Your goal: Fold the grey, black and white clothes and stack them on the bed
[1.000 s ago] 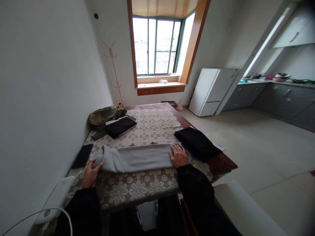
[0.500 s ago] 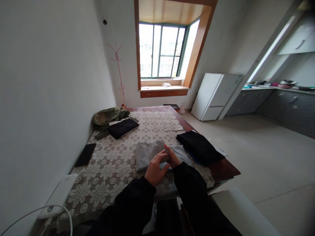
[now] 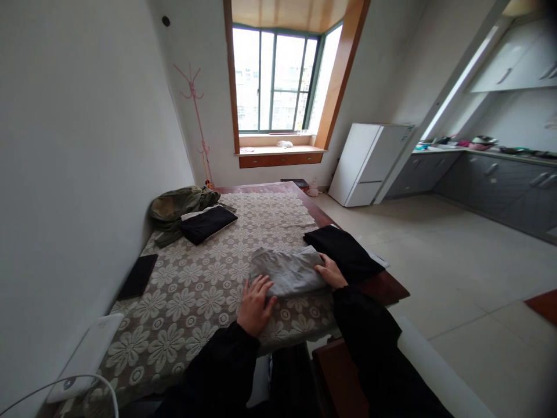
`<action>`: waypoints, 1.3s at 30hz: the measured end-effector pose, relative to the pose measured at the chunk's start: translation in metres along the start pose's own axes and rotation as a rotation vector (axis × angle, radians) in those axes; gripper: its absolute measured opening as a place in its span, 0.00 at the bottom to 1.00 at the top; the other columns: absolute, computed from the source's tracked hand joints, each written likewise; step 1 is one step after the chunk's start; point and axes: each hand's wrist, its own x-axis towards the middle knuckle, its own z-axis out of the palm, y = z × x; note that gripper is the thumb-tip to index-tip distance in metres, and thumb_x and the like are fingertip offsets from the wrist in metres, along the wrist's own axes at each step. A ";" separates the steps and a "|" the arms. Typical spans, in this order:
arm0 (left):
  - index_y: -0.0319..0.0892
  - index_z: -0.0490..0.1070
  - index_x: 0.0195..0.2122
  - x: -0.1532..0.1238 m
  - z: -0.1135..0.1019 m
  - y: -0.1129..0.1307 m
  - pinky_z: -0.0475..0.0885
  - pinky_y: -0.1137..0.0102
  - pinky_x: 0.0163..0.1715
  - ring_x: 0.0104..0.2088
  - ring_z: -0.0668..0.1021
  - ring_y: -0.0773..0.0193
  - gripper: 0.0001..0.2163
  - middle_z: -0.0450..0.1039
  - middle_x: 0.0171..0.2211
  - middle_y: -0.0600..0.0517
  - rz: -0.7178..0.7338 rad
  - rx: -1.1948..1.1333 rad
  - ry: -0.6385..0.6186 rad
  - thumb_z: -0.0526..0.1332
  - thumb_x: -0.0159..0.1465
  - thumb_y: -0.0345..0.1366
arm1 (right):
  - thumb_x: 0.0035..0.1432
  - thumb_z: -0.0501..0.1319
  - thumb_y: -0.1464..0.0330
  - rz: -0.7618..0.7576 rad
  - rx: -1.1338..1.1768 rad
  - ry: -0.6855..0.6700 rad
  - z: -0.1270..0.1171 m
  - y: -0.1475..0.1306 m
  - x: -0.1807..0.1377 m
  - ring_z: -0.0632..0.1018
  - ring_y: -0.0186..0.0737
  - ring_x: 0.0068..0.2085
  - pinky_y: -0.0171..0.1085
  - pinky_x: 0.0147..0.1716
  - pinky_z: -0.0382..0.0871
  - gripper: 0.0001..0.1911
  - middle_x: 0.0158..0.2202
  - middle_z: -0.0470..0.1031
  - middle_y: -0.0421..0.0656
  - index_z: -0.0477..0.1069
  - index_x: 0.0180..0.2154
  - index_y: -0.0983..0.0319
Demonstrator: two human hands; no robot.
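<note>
A folded grey garment lies on the flower-patterned tablecloth near the table's right front. My left hand lies flat with spread fingers at the garment's near-left edge. My right hand rests at the garment's right edge, fingers curled against the cloth. A folded black garment lies just to the right of it.
At the far left of the table sit a crumpled olive garment and another folded black piece. A dark phone and a white device with a cable lie by the left wall. A white fridge stands across the tiled floor.
The long grey garment was folded over from left to right into a compact stack. My left hand moved from its far left end to the stack's near-left edge.
</note>
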 end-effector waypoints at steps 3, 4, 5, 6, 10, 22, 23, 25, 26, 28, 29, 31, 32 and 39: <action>0.48 0.69 0.63 0.000 0.002 -0.013 0.57 0.48 0.70 0.69 0.66 0.55 0.19 0.65 0.69 0.47 -0.056 0.022 -0.011 0.52 0.73 0.39 | 0.46 0.59 0.68 -0.026 -0.088 0.049 -0.004 0.005 -0.004 0.76 0.58 0.58 0.50 0.61 0.67 0.40 0.58 0.77 0.54 0.67 0.63 0.66; 0.48 0.70 0.62 0.001 0.002 -0.015 0.60 0.51 0.69 0.69 0.66 0.56 0.19 0.64 0.69 0.48 -0.052 0.002 -0.005 0.52 0.73 0.39 | 0.48 0.59 0.69 -0.047 -0.135 0.066 -0.003 0.006 -0.007 0.76 0.56 0.59 0.49 0.61 0.67 0.41 0.59 0.76 0.52 0.64 0.66 0.65; 0.48 0.71 0.61 0.002 0.003 -0.018 0.62 0.54 0.68 0.68 0.66 0.56 0.19 0.64 0.70 0.48 -0.056 -0.018 0.013 0.53 0.72 0.39 | 0.49 0.58 0.69 -0.072 -0.189 0.081 -0.001 0.007 -0.009 0.76 0.55 0.59 0.48 0.61 0.67 0.41 0.59 0.76 0.51 0.62 0.67 0.64; 0.47 0.72 0.60 0.005 0.002 -0.019 0.63 0.57 0.68 0.68 0.66 0.56 0.18 0.63 0.70 0.48 -0.072 -0.028 0.038 0.53 0.72 0.38 | 0.51 0.57 0.69 -0.100 -0.246 0.091 0.000 0.007 -0.012 0.76 0.53 0.59 0.46 0.60 0.68 0.41 0.59 0.76 0.51 0.60 0.68 0.63; 0.44 0.72 0.61 0.019 -0.005 -0.024 0.62 0.57 0.67 0.66 0.67 0.51 0.20 0.61 0.70 0.44 -0.173 0.040 0.054 0.55 0.70 0.38 | 0.56 0.54 0.71 -0.168 -0.468 0.106 0.008 0.009 -0.025 0.79 0.51 0.54 0.42 0.55 0.71 0.39 0.59 0.75 0.50 0.59 0.70 0.60; 0.55 0.58 0.71 0.074 -0.010 -0.030 0.59 0.44 0.64 0.67 0.64 0.37 0.27 0.45 0.76 0.41 -0.286 0.227 -0.171 0.53 0.71 0.44 | 0.68 0.50 0.60 -0.125 -0.779 0.292 0.032 0.022 -0.044 0.73 0.57 0.56 0.49 0.55 0.65 0.32 0.57 0.75 0.55 0.59 0.70 0.64; 0.55 0.59 0.71 0.075 -0.007 -0.032 0.55 0.42 0.65 0.70 0.60 0.36 0.27 0.45 0.76 0.41 -0.272 0.234 -0.158 0.53 0.71 0.44 | 0.68 0.50 0.59 -0.114 -0.777 0.290 0.032 0.023 -0.043 0.72 0.58 0.58 0.49 0.55 0.65 0.33 0.58 0.75 0.56 0.59 0.70 0.65; 0.56 0.60 0.70 0.074 -0.001 -0.038 0.45 0.39 0.68 0.74 0.50 0.35 0.26 0.46 0.76 0.42 -0.260 0.222 -0.130 0.54 0.71 0.43 | 0.68 0.50 0.59 -0.095 -0.777 0.298 0.032 0.025 -0.043 0.71 0.59 0.60 0.50 0.56 0.64 0.33 0.60 0.74 0.57 0.57 0.70 0.66; 0.56 0.61 0.70 0.073 0.002 -0.041 0.42 0.38 0.68 0.74 0.47 0.35 0.26 0.48 0.76 0.43 -0.268 0.197 -0.119 0.54 0.70 0.43 | 0.68 0.50 0.59 -0.090 -0.777 0.303 0.033 0.026 -0.043 0.70 0.59 0.61 0.51 0.57 0.64 0.34 0.61 0.73 0.57 0.57 0.70 0.66; 0.54 0.60 0.71 0.071 0.007 -0.048 0.40 0.37 0.68 0.75 0.46 0.35 0.27 0.52 0.74 0.41 -0.294 0.100 -0.098 0.54 0.70 0.43 | 0.68 0.50 0.59 -0.090 -0.770 0.308 0.033 0.029 -0.042 0.70 0.60 0.62 0.53 0.57 0.64 0.34 0.62 0.72 0.58 0.57 0.70 0.67; 0.51 0.59 0.71 0.070 0.009 -0.052 0.41 0.38 0.68 0.75 0.47 0.35 0.28 0.54 0.74 0.39 -0.303 0.031 -0.078 0.55 0.70 0.43 | 0.68 0.50 0.58 -0.096 -0.759 0.306 0.033 0.031 -0.041 0.70 0.60 0.62 0.53 0.57 0.64 0.34 0.62 0.72 0.58 0.57 0.70 0.67; 0.45 0.54 0.73 0.070 0.010 -0.058 0.45 0.43 0.69 0.74 0.51 0.37 0.32 0.57 0.72 0.35 -0.301 -0.139 -0.005 0.56 0.69 0.42 | 0.68 0.51 0.58 -0.109 -0.725 0.302 0.032 0.035 -0.039 0.72 0.60 0.61 0.53 0.57 0.65 0.34 0.60 0.74 0.59 0.58 0.69 0.67; 0.42 0.51 0.74 0.070 0.010 -0.061 0.48 0.46 0.69 0.73 0.55 0.39 0.34 0.59 0.71 0.34 -0.301 -0.234 0.040 0.58 0.69 0.42 | 0.67 0.51 0.58 -0.113 -0.703 0.303 0.031 0.037 -0.039 0.73 0.60 0.59 0.53 0.57 0.66 0.34 0.58 0.75 0.59 0.59 0.69 0.66; 0.44 0.53 0.71 0.082 0.002 -0.069 0.72 0.58 0.56 0.54 0.81 0.50 0.40 0.74 0.59 0.34 -0.471 -0.949 0.232 0.71 0.61 0.42 | 0.62 0.56 0.58 -0.173 -0.391 0.267 0.022 0.044 -0.037 0.78 0.57 0.56 0.52 0.56 0.70 0.34 0.56 0.75 0.53 0.58 0.68 0.58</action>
